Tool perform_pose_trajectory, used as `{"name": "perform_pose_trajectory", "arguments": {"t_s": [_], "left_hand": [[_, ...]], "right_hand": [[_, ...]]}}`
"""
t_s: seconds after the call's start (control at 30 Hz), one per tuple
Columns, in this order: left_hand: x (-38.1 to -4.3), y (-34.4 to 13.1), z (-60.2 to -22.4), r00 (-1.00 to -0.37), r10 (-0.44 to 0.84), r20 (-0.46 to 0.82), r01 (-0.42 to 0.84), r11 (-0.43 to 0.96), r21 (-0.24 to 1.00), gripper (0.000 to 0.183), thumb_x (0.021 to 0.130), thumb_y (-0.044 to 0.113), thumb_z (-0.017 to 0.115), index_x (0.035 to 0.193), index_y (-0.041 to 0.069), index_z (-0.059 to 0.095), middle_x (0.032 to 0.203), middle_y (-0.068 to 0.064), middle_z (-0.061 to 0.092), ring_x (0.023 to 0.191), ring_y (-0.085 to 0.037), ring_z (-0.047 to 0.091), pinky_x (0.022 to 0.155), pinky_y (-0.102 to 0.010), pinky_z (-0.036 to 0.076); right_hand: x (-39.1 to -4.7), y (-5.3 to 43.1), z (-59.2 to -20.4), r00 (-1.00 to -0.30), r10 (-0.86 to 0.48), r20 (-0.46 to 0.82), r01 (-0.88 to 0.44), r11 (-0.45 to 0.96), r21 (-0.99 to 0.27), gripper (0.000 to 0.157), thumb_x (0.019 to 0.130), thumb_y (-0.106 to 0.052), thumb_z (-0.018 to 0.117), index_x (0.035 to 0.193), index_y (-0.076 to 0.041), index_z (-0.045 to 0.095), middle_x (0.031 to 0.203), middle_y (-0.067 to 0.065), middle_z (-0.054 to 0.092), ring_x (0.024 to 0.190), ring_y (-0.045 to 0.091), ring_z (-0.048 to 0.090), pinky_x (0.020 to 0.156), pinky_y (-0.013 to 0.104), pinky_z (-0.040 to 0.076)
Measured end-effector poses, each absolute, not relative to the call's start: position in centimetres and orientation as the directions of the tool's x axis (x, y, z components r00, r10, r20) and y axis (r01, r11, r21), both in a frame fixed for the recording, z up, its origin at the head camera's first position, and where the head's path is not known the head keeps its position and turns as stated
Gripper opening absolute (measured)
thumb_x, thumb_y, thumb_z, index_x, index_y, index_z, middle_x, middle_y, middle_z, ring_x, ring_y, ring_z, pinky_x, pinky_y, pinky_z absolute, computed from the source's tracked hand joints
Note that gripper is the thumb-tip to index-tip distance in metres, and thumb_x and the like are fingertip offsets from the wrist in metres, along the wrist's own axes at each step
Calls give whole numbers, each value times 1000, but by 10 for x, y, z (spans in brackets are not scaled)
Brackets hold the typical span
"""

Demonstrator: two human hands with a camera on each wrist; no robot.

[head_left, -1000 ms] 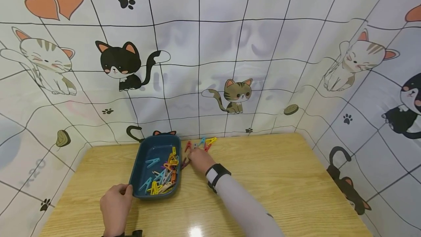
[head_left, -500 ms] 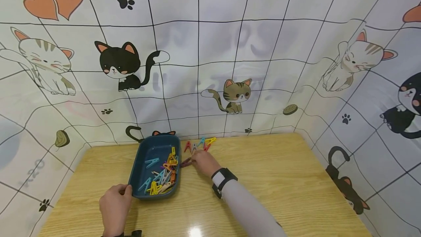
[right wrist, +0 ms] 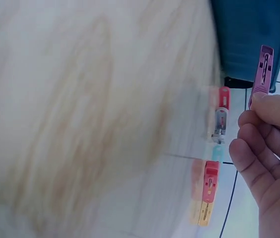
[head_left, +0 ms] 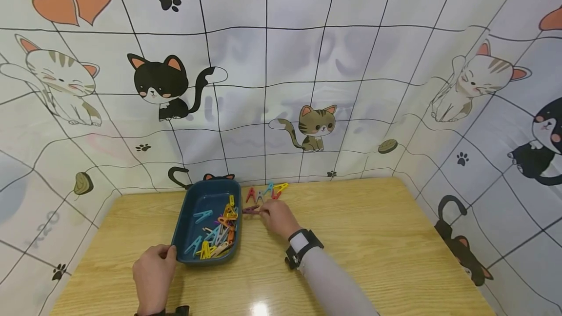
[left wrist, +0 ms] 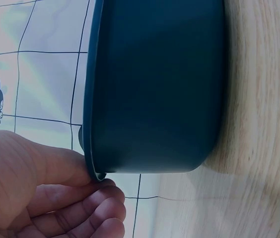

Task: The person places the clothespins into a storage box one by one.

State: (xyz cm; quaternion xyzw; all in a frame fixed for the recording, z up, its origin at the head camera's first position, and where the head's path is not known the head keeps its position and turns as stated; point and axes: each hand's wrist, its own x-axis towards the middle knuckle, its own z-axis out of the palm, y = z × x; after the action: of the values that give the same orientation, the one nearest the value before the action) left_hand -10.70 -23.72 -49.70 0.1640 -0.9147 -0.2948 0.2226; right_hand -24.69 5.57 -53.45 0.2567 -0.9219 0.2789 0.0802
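A dark blue plastic basin [head_left: 210,188] stands on the left part of the table with several coloured clothespins [head_left: 217,235] lying in it. My left hand [head_left: 154,272] pinches its near left rim between thumb and fingers; the left wrist view shows the grip on the rim [left wrist: 96,174]. Right of the basin, my right hand [head_left: 279,218] pinches a purple clothespin [right wrist: 263,69] by one end, its other end pointing at the basin's side. Behind that hand a red clothespin [head_left: 250,194], a grey one [head_left: 259,197], a blue one [head_left: 269,188], a yellow one [head_left: 281,187] and another red one [head_left: 276,195] lie on the table.
The wooden table [head_left: 351,238] runs back to a wall covering [head_left: 290,72] printed with cats and grid lines. This covering also encloses the left and right sides. The basin's far end stands close to the back wall.
My right hand has drawn back slightly to the right, uncovering the grey clothespin. The purple clothespin in its fingers has swung nearly level. My left hand stays on the basin rim.
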Motion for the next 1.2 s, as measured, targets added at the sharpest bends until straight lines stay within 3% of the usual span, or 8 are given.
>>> {"name": "perform_pose_trajectory", "arguments": {"t_s": [0.33,0.9,1.2], "left_hand": [[-107,-236,-494,-852,-421,310,-166,779,604,17,88,3,70,85,-13,75,72,-23,70,64,-39,66,61,-50,48],[-106,-236,-493,-853,-425,302,-172,776,607,17,88,2,70,86,-14,75,72,-23,71,63,-39,66,59,-49,48],[-107,-235,-492,-855,-442,272,-199,764,614,18,89,3,69,88,-14,75,74,-24,70,65,-38,66,60,-48,47]], "right_hand": [[-244,55,-523,-844,-388,370,-533,683,-499,10,97,-9,72,90,-7,79,89,5,75,84,18,71,74,30,56],[-236,25,-486,-832,-443,335,-555,693,-461,11,97,-16,72,99,-10,81,93,3,75,80,13,66,68,21,48],[-228,-3,-468,-819,-513,259,-574,750,-328,10,97,-18,73,93,-13,81,85,-2,74,75,10,66,70,24,48]]}}
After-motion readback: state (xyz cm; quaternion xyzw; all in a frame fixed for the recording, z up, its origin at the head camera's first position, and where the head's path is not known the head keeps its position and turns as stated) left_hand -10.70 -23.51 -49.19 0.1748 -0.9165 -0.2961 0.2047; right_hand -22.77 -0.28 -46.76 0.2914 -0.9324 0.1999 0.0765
